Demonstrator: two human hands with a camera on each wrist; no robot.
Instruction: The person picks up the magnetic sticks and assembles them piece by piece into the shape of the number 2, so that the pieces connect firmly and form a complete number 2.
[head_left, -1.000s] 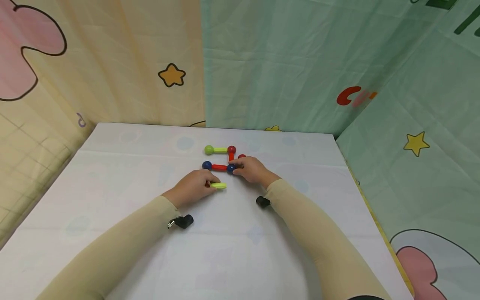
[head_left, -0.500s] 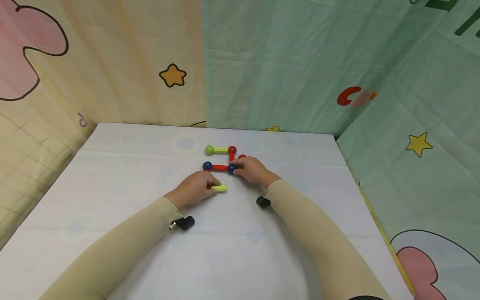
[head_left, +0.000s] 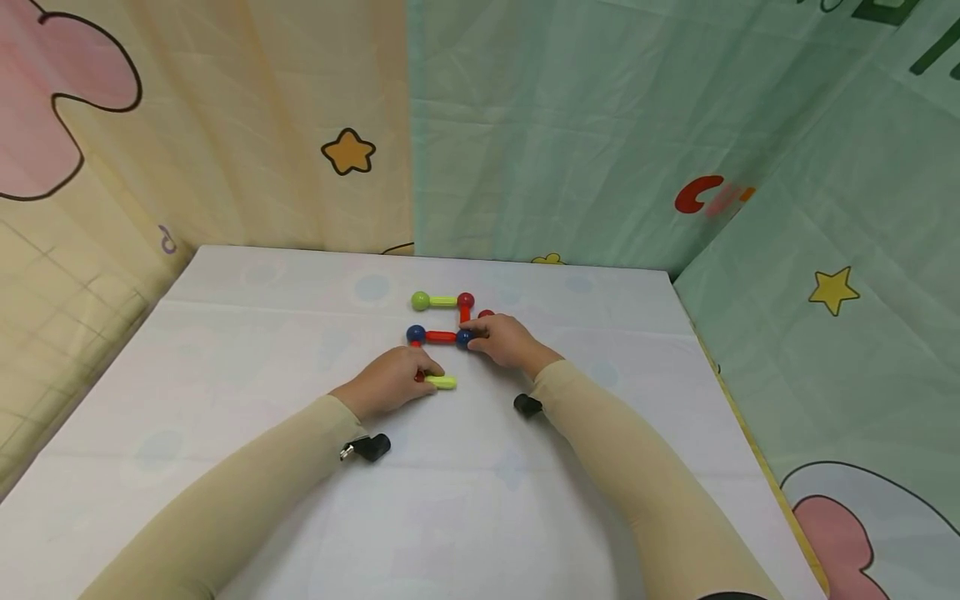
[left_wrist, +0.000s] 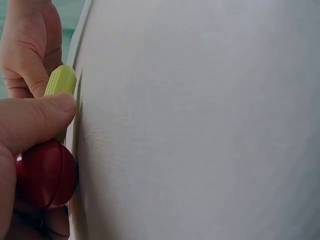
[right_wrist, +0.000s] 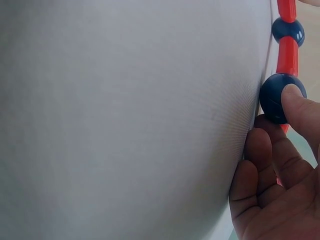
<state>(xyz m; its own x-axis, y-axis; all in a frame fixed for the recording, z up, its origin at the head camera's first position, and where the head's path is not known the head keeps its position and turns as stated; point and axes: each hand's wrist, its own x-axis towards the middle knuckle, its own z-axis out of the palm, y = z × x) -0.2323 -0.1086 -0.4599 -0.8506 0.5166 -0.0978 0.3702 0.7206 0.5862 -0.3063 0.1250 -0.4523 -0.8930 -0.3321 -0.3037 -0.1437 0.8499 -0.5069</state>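
My left hand [head_left: 390, 383] pinches a yellow-green toy rod [head_left: 441, 382], with a red ball [left_wrist: 47, 175] at the rod's near end in the left wrist view. Thumb and fingers of my right hand [head_left: 510, 342] hold a dark blue ball [right_wrist: 280, 97] low over the white cloth. A red rod [head_left: 440, 337] joins it to another blue ball [head_left: 416, 334] on the left. From that left ball a short red piece [head_left: 416, 344] runs down behind my left hand. Further back, a red ball [head_left: 466, 301] connects through a yellow-green rod [head_left: 442, 302] to a green ball [head_left: 420, 301].
The white-covered table [head_left: 480, 500] carries these pieces near its far side. Another red ball [head_left: 486, 313] shows partly behind my right hand. Printed curtains [head_left: 540, 133] hang behind the table and to both sides.
My left hand has drawn slightly toward me with the yellow-green rod, uncovering the short red piece under the left blue ball. My right hand stays on the blue ball.
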